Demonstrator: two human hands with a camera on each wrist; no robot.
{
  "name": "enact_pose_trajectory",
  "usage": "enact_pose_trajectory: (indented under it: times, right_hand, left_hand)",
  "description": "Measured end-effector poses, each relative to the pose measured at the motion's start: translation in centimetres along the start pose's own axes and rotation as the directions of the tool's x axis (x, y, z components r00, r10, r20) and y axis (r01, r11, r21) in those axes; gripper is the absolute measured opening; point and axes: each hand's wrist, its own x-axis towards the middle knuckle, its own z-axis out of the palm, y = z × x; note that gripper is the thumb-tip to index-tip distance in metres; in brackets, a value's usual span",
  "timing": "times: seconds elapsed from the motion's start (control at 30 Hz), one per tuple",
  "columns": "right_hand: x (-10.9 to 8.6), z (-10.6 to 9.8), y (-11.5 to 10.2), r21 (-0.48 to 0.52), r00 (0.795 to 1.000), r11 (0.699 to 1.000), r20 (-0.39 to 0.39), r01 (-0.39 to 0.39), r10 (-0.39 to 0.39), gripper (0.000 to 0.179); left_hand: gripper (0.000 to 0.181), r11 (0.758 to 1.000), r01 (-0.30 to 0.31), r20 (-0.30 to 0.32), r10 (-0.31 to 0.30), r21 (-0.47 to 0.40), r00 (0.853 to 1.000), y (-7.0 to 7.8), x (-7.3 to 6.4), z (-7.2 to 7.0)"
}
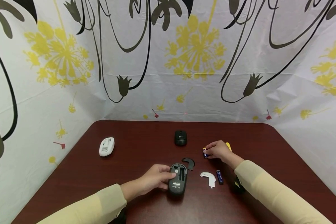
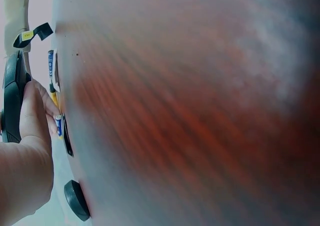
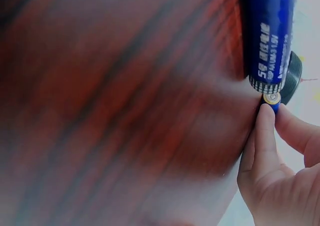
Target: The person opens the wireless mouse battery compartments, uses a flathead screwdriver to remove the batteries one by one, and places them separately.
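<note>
In the head view my left hand (image 1: 152,179) grips a black computer mouse (image 1: 177,186), underside up, its battery compartment uncovered and showing dark slots. The left wrist view shows this mouse (image 2: 13,98) edge-on beside the thumb. Farther off to the right, my right hand (image 1: 219,151) pinches a blue AA battery (image 1: 205,155) between thumb and fingers, at the table surface. In the right wrist view the pinched battery (image 3: 272,101) is partly hidden behind a second blue battery (image 3: 272,35). That second one lies nearer me beside a white battery cover (image 1: 211,179).
A black battery cover (image 1: 190,164) lies just beyond the held mouse. Another black mouse (image 1: 180,138) stands at the back middle, and a white mouse (image 1: 106,147) lies at the left. A yellow object (image 1: 228,146) shows partly behind my right hand. Patterned cloth (image 1: 168,62) surrounds the brown table (image 1: 140,133).
</note>
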Motion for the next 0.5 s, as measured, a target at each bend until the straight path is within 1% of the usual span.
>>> enact_pose_trajectory:
  times: [0.2,0.27,0.43,0.5]
  right_hand:
    - [0.0,-0.1,0.1,0.009,1.000,1.000,-0.015,-0.010,0.010,0.024]
    - [-0.1,-0.3,0.0,0.013,1.000,1.000,-0.008,-0.006,0.006,0.024]
    - [-0.4,-0.7,-0.2,0.026,1.000,1.000,0.011,-0.001,0.000,0.021]
    - [-0.4,-0.6,-0.2,0.028,1.000,1.000,0.006,-0.009,0.009,0.021]
  left_hand:
    - [0.040,1.000,-0.026,-0.018,0.026,0.001,0.999,0.1,0.1,-0.4]
    - [0.040,0.999,-0.034,-0.026,0.034,0.001,0.999,0.2,0.2,-0.6]
    - [0.040,0.999,-0.043,-0.060,0.043,0.008,0.997,0.6,0.4,-1.7]
    - [0.042,0.999,-0.043,-0.079,0.044,0.011,0.996,0.8,0.5,-2.4]
